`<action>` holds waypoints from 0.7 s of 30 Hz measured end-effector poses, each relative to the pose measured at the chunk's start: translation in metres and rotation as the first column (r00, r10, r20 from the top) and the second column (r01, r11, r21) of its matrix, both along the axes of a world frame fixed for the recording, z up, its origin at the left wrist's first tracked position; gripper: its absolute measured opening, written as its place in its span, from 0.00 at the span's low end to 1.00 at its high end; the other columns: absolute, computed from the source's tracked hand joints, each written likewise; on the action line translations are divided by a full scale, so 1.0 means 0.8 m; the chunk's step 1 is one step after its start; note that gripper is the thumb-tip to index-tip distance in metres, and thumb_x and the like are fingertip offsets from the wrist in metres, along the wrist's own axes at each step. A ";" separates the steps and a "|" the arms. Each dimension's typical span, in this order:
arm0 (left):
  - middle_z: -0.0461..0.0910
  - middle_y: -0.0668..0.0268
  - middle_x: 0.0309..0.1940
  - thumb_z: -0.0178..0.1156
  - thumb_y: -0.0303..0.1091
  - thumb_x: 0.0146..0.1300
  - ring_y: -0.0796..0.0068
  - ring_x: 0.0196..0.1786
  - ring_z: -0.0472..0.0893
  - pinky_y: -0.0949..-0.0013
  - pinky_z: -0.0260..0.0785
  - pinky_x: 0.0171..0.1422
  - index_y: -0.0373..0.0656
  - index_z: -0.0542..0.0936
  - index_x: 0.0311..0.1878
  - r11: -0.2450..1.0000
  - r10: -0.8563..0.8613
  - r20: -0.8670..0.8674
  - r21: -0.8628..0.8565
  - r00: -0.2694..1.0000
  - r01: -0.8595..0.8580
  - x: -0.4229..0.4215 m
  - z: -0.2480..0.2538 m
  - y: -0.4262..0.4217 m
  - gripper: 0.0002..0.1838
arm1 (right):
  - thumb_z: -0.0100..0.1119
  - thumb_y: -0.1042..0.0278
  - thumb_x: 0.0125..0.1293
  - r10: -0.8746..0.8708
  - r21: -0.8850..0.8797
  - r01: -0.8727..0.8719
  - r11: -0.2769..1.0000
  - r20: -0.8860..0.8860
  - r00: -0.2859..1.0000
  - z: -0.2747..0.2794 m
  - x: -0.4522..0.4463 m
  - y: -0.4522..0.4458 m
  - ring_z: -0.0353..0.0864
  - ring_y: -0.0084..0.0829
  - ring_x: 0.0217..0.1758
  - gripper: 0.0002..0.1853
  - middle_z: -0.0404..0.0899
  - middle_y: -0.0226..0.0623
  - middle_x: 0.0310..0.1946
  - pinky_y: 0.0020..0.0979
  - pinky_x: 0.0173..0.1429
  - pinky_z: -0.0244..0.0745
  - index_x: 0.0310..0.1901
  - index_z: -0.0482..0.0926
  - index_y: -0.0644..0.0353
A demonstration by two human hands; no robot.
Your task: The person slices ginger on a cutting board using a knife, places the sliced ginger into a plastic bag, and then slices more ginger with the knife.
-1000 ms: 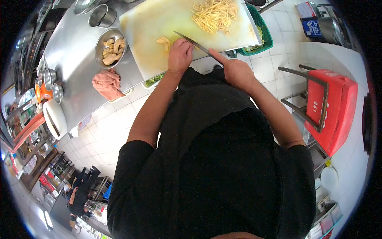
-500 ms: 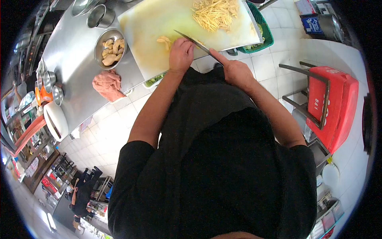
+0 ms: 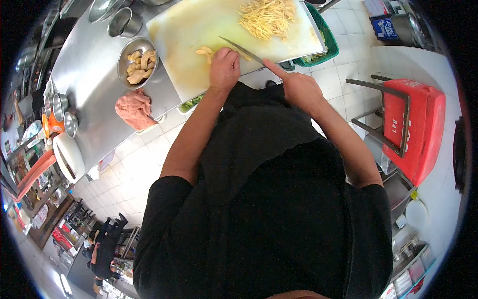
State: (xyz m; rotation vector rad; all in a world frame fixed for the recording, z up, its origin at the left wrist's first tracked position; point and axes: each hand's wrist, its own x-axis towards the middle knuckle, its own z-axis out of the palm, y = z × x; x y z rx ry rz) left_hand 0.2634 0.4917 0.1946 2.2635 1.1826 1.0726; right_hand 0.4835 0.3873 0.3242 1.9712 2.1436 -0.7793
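Observation:
A white cutting board [image 3: 174, 30] lies on the steel table. My left hand [image 3: 225, 69] is closed at its near edge, fingertips curled down on a piece of ginger, mostly hidden underneath. Pale ginger slices [image 3: 204, 51] lie just left of those fingers, and a bit of yellow ginger shows at their right. My right hand [image 3: 300, 89] grips a knife [image 3: 245, 50], index finger stretched toward the blade. The blade points away to the upper left, beside my left fingers. Farther back on the board sits a heap of thin ginger strips [image 3: 269, 19].
Left of the board stand a steel bowl of peeled ginger [image 3: 141, 67], a crumpled pink cloth [image 3: 134, 109] and a steel pot [image 3: 125, 23]. A green basket [image 3: 328, 40] is beyond the board's right edge. A red stool [image 3: 416, 129] stands right. Another person [image 3: 105, 249] is far off, lower left.
The knife blade has moved slightly right, away from my left fingers, and a small gap with yellow ginger now shows between them. My right hand has shifted slightly right and down.

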 end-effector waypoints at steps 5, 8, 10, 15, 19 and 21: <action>0.78 0.57 0.39 0.66 0.27 0.63 0.47 0.45 0.80 0.48 0.73 0.50 0.41 0.82 0.36 1.000 -0.010 -0.025 0.001 1.000 0.010 0.003 0.000 0.003 0.02 | 0.57 0.78 0.64 0.010 -0.035 -0.007 0.999 0.060 0.998 0.031 -0.005 -0.016 0.90 0.51 0.33 0.52 0.87 0.51 0.31 0.52 0.38 0.85 0.85 0.50 0.18; 0.78 0.57 0.39 0.66 0.27 0.63 0.46 0.45 0.80 0.48 0.73 0.51 0.41 0.82 0.35 1.000 -0.011 -0.039 0.008 0.999 0.012 0.001 0.002 0.004 0.02 | 0.57 0.78 0.64 0.028 -0.068 -0.023 0.997 0.083 0.996 0.035 -0.004 -0.015 0.90 0.52 0.34 0.53 0.87 0.51 0.32 0.52 0.38 0.85 0.85 0.49 0.18; 0.79 0.57 0.40 0.66 0.26 0.62 0.46 0.45 0.80 0.48 0.74 0.51 0.41 0.82 0.35 1.000 -0.006 -0.033 0.019 0.999 0.007 0.002 -0.001 0.005 0.02 | 0.57 0.78 0.64 0.006 -0.062 -0.004 0.998 0.036 0.999 0.015 -0.005 -0.012 0.90 0.52 0.34 0.54 0.87 0.52 0.32 0.52 0.39 0.85 0.85 0.48 0.18; 0.80 0.57 0.41 0.66 0.25 0.61 0.47 0.46 0.81 0.49 0.75 0.52 0.42 0.83 0.37 0.998 0.005 -0.011 0.055 1.000 -0.004 0.003 -0.002 0.004 0.03 | 0.57 0.77 0.65 -0.013 -0.051 0.013 0.999 -0.002 1.000 -0.026 -0.009 0.001 0.89 0.52 0.33 0.53 0.87 0.53 0.31 0.53 0.40 0.83 0.85 0.48 0.21; 0.81 0.57 0.41 0.66 0.26 0.61 0.48 0.47 0.81 0.49 0.75 0.53 0.42 0.84 0.39 1.000 0.006 -0.039 0.023 0.999 -0.005 0.002 -0.003 0.002 0.03 | 0.57 0.77 0.65 0.016 -0.071 -0.013 0.997 0.032 0.999 0.006 -0.007 0.000 0.89 0.52 0.33 0.52 0.87 0.55 0.31 0.54 0.40 0.83 0.85 0.47 0.21; 0.81 0.58 0.41 0.66 0.26 0.62 0.48 0.47 0.81 0.49 0.75 0.53 0.42 0.84 0.39 0.999 0.007 -0.030 0.037 1.000 -0.006 0.002 -0.005 0.003 0.03 | 0.57 0.77 0.65 0.021 -0.085 -0.018 0.996 0.032 0.999 0.008 -0.005 -0.002 0.89 0.52 0.34 0.52 0.86 0.56 0.32 0.54 0.40 0.83 0.85 0.48 0.21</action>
